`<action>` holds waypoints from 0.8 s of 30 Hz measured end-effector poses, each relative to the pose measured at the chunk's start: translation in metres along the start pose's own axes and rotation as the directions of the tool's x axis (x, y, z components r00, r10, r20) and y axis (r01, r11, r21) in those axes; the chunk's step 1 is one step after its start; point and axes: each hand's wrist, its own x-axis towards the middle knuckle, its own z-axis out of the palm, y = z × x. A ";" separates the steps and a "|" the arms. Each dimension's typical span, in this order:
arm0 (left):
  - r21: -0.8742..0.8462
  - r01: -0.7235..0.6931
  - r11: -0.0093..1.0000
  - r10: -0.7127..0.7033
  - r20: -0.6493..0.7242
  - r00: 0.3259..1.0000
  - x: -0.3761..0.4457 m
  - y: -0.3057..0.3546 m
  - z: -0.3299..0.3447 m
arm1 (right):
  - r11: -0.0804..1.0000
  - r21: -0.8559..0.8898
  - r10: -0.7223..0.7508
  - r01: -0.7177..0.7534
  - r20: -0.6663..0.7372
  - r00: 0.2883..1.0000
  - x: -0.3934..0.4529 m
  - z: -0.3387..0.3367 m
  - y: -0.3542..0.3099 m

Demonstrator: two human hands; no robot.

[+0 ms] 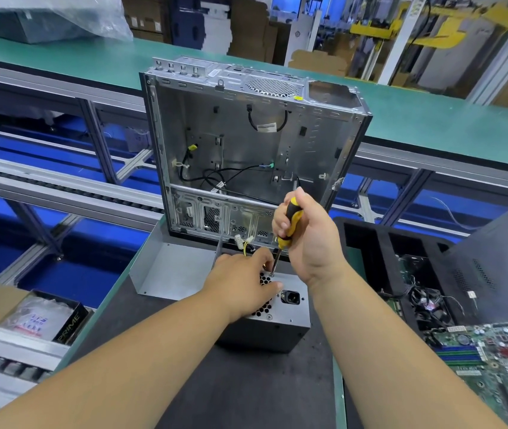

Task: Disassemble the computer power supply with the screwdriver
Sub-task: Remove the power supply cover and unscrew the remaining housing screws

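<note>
Item: bench scene, one person working with two bare hands. Left of the grip, a bent grey metal cover [166,269] is lying on the dark mat [246,391], open side up, just beside the power supply [290,308]. The left hand [243,283] is resting on top of the power supply over its honeycomb fan grille [262,309], thumb and fingers closing in around the screwdriver tip as if steadying it; whether they are pinching a screw cannot be told. The power supply is a grey metal box sitting on the mat directly below the grip, its socket [290,297] facing up and a second screw [269,317] showing near its front edge. The right hand [308,239] is wrapping tightly round the yellow-and-black screwdriver [288,227], handle high, shaft running steeply down and slightly leftward so that the tip is meeting the top face at the grille's far corner. Judged from this, the long axis of the tool is standing nearly square to the face, and the screw under the tip is lying straight below the gripping hand, with the left hand nearer to it. Behind the grip, an emptied computer case [246,144] is standing upright. Right of the grip, a black tray [370,243] and a green circuit board [494,360] are lying on the bench.
</note>
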 end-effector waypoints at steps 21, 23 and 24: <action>-0.032 0.017 0.999 -0.017 0.008 1.000 0.000 0.000 -0.001 | 0.997 -0.070 -0.015 0.016 0.010 1.000 -0.002 -0.002 -0.003; -0.028 0.026 0.999 -0.025 0.006 1.000 -0.001 0.001 -0.001 | 0.995 -0.098 -0.008 0.007 -0.015 1.000 -0.001 -0.002 -0.005; -0.026 0.029 0.999 -0.029 0.004 1.000 -0.001 0.001 -0.001 | 0.995 -0.102 -0.001 -0.002 -0.032 0.999 0.000 -0.002 -0.007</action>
